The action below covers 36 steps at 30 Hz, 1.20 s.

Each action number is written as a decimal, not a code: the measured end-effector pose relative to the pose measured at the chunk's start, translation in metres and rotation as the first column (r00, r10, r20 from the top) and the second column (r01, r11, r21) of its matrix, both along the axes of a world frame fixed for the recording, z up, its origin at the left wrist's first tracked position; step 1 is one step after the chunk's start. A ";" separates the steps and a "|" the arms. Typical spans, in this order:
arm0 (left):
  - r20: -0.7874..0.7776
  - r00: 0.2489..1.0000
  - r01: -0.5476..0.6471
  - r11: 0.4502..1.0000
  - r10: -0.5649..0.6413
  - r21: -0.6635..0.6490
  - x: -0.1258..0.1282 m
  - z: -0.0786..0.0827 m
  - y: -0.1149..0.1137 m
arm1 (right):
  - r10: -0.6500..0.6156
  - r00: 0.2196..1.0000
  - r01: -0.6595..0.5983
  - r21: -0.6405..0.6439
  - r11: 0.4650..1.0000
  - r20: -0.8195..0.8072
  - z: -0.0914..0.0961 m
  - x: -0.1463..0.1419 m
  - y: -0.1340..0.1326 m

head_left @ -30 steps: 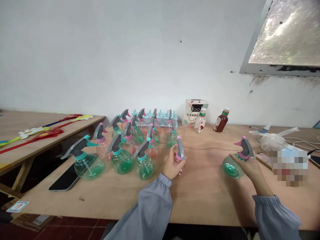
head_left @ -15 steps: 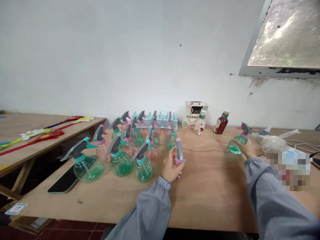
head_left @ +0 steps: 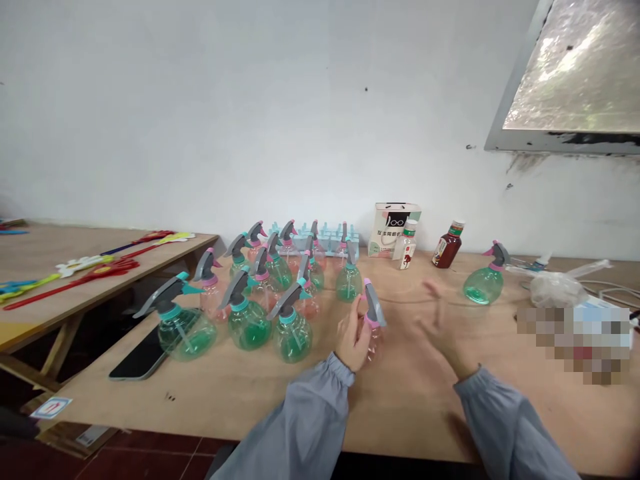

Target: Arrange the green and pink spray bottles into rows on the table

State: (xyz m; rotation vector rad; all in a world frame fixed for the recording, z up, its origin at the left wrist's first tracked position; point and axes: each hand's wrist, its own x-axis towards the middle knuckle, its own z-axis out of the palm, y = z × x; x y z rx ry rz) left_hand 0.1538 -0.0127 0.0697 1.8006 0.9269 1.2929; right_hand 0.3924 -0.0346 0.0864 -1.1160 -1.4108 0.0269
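Observation:
My left hand (head_left: 353, 337) is closed around the neck of a clear pink spray bottle (head_left: 374, 341) with a grey and pink trigger head, which stands upright on the table. To its right my right hand (head_left: 443, 330) is in the air over the wood, blurred, with its fingers apart and nothing in them. A green spray bottle (head_left: 483, 285) with a pink collar stands beyond it on the right. Left of my hands are several more spray bottles in rows, among them a front green one (head_left: 293, 337) and a green one (head_left: 349, 283) just behind my left hand.
A phone (head_left: 139, 357) lies at the left under a tilted-looking green bottle (head_left: 187, 333). By the wall stand a pale blue rack (head_left: 327, 243), a paper bag (head_left: 385, 230), a white-capped clear bottle (head_left: 407, 247) and a brown sauce bottle (head_left: 447, 248). Plastic wrap (head_left: 555, 290) lies right.
My right hand has let go of the green spray bottle with the pink collar and moved left, toward my left hand. My left hand still holds the pink bottle. The view has shifted slightly.

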 end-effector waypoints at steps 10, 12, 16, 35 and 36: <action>0.008 0.996 -0.089 0.984 0.089 0.151 0.003 0.001 0.003 | 0.462 0.811 -0.560 -0.247 0.791 -0.358 0.032 -0.096 0.012; 0.128 0.968 -0.230 0.966 0.215 0.120 0.003 0.006 0.019 | 0.447 0.805 -0.556 -0.233 0.798 -0.390 0.033 -0.089 0.017; 0.117 0.909 -0.410 0.908 0.400 0.088 0.013 0.022 0.067 | 0.415 0.762 -0.555 -0.171 0.814 -0.497 0.038 -0.080 0.021; -0.191 0.932 -0.296 0.950 0.309 0.098 0.000 -0.016 0.053 | 0.523 0.583 -0.738 -0.135 0.662 -0.621 0.073 -0.122 -0.007; -0.194 0.931 -0.296 0.951 0.308 0.093 0.001 -0.015 0.053 | 0.528 0.590 -0.735 -0.135 0.665 -0.611 0.073 -0.123 -0.007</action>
